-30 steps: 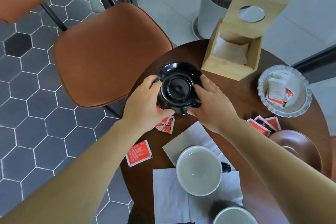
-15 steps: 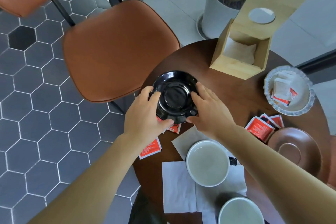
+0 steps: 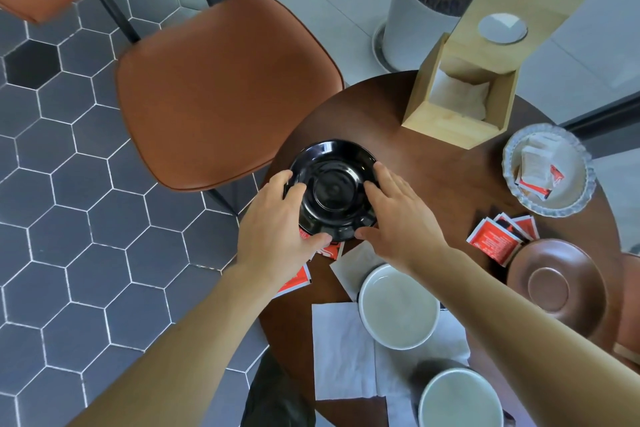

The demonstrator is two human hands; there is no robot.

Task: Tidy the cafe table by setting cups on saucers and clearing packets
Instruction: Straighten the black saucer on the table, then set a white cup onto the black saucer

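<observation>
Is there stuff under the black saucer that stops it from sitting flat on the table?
Yes. Red packets poke out from under the near edge of the black saucer, which the left hand and right hand grip at its sides.

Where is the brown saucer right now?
In the head view, the brown saucer sits at the table's right edge, empty, just below a cluster of red packets and right of the nearer white cup.
</observation>
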